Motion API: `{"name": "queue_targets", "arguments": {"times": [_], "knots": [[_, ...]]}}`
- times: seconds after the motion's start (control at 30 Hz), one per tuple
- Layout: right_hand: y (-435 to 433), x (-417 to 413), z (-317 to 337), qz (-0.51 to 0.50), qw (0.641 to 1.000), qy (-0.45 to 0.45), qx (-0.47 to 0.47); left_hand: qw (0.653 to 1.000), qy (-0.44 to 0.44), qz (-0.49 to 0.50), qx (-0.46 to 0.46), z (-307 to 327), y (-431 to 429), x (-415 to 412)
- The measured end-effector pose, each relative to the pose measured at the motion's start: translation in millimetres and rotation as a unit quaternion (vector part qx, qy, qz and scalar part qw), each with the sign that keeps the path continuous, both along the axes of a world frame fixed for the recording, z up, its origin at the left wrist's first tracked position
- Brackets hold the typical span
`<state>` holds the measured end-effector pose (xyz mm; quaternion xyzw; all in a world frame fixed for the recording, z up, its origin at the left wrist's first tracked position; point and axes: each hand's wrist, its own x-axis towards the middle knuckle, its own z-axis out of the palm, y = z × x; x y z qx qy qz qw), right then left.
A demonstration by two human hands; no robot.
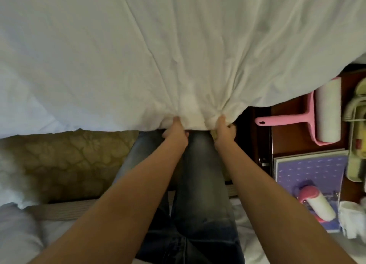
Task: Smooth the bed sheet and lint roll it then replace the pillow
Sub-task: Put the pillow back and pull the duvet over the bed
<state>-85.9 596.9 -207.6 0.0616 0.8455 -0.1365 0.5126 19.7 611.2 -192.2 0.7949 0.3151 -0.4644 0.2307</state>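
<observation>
A creased white cotton bed sheet point(138, 56) covered the bed above its gold floral-patterned mattress side point(69, 158). To the right stood a dark wooden bedside table point(287, 133) bearing a large pink-handled lint roller point(327, 109) and a purple notebook point(309, 168). The left hand point(176, 131) and the right hand point(225, 131), near each other, each gripped a bunch of the sheet's near edge, with folds fanning away from both.

Both hands grip white bed sheet point(158, 56) edge: left hand point(176, 132), right hand point(224, 130), fabric bunched between. Right of sheet, pink lint roller point(316, 113) on wooden nightstand point(293, 137).
</observation>
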Motion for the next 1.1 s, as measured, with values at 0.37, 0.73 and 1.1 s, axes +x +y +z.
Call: {"name": "queue_targets", "arguments": {"times": [0.37, 0.73, 1.1], "knots": [[-120, 2, -32, 0.038, 0.978, -0.058, -0.198, 0.975, 0.014, 0.076, -0.208, -34, -86, 16], [-65, 92, 41, 0.333, 0.905, 0.145, -0.224, 0.553, -0.196, -0.738, -0.333, -8, -45, 110], [-158, 207, 41, 0.763, 0.538, 0.184, -0.308, 0.638, -0.304, -0.695, 0.133, -3, 10, 338]]}}
